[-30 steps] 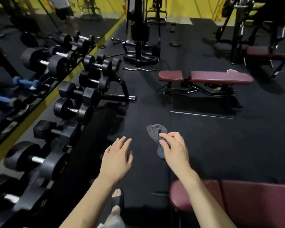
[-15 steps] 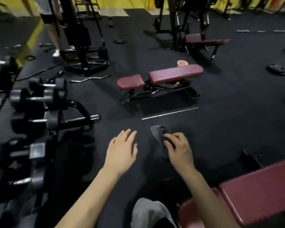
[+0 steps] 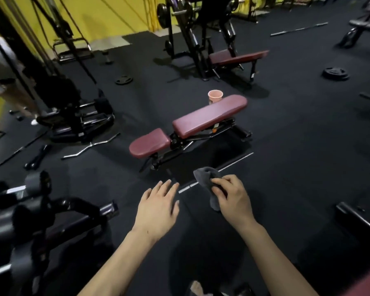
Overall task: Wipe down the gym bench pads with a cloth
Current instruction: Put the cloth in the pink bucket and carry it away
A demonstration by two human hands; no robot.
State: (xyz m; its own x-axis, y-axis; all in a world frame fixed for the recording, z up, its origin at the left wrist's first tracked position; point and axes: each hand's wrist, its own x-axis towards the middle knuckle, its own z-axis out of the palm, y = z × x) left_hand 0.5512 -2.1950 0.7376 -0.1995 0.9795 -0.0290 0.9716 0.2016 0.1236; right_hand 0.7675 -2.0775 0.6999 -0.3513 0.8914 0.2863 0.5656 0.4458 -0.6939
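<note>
A flat gym bench stands ahead on the black floor, with a maroon seat pad (image 3: 149,142) and a longer maroon back pad (image 3: 209,115). My right hand (image 3: 233,199) grips a grey cloth (image 3: 209,178), held in the air short of the bench. My left hand (image 3: 159,208) hovers beside it, fingers straight and holding nothing. Both hands are well apart from the pads.
A pink cup (image 3: 215,96) sits by the back pad's far end. A dumbbell rack (image 3: 30,210) stands at the left. A curl bar (image 3: 90,146) and a weight plate (image 3: 335,72) lie on the floor. Another maroon bench (image 3: 237,57) stands behind; a person (image 3: 0,86) is at far left.
The view has swung right and come closer to the flat bench, which now sits larger and central. The near bench has left view at the lower right. Both hands keep their pose.
</note>
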